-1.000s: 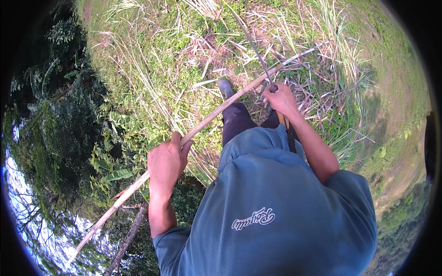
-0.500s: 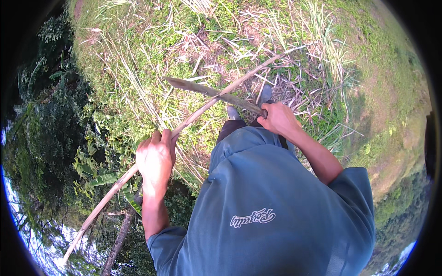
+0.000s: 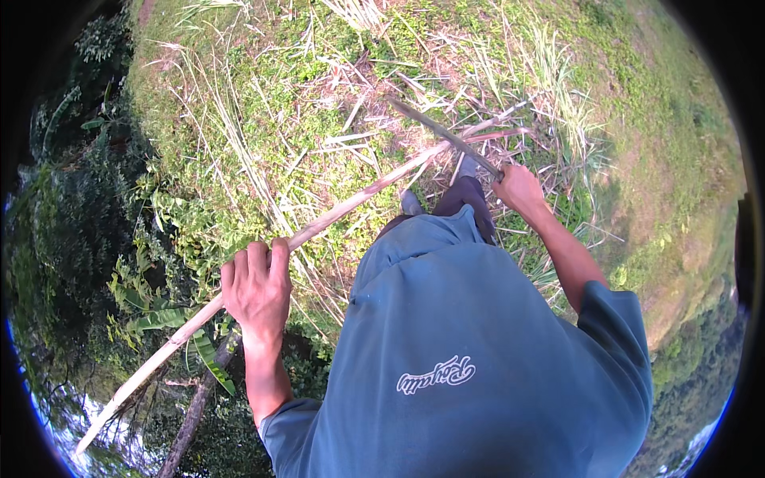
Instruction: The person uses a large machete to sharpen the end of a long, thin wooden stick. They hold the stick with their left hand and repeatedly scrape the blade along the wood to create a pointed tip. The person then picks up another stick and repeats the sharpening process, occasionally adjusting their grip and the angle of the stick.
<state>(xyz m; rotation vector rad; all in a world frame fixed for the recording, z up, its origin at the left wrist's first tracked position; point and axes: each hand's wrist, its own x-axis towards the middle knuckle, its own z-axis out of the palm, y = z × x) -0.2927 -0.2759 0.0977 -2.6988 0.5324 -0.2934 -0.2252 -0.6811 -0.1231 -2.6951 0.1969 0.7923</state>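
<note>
My left hand point(image 3: 259, 288) is wrapped round a long, pale stick point(image 3: 362, 194), which slants from the lower left up to the grass at the upper right. In my right hand point(image 3: 519, 190) is the handle of a machete point(image 3: 437, 127). Its blade crosses the stick near the far end, seen almost edge-on, and appears to touch it. Just beyond the blade, a reddish strip point(image 3: 510, 133) stands apart from the stick's far end. Whether the strip is still joined to it I cannot tell.
Cut stalks and dry strips point(image 3: 351, 111) litter the grass ahead of my shoes point(image 3: 411, 202). Tall grass tufts point(image 3: 562, 95) stand at the upper right. Dense bushes point(image 3: 88, 215) and a slanting trunk point(image 3: 195, 414) are on the left.
The machete has moved right, toward the far end of the stick, and its blade has turned edge-on. A reddish strip now shows there. My left hand and the stick have shifted slightly left.
</note>
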